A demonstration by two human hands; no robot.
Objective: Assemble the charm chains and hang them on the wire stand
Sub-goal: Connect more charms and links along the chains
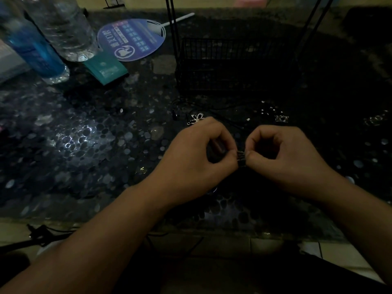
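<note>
Charm chain piece [241, 155] sits pinched between both hands, low over the surface [84, 145], approx centre of the head view. Left hand [197, 158] and right hand [284, 155] are both curled tight, thumb and forefinger tips of each closed on the small dark ribbed bit from opposite sides, so the fingers are narrow and holding it, not spread. Lighting is v. dim; can't tell if it's a clasp, a link or a bead.

Held this way prob. to join or open a tiny link: two opposing pinches give control w/ both ends steadied, close to the eyes.

Just beyond the left fingers lies a silver flower charm [196, 119] w/ a thin dark cord [224, 109] trailing past it. Beyond the right fingers, a scatter of small silver bits [273, 113], laid within easy reach as spare parts, I'd guess. Further out from both sets of fingers stands the black wire stand [229, 64], its basket base and uprights showing; can't see any chain hanging on it. Well off to the left of the fingers: two plastic bottles [63, 28], a round fan [131, 39], a green card [105, 70].

Judged stage: still assembling, hanging not yet begun.
</note>
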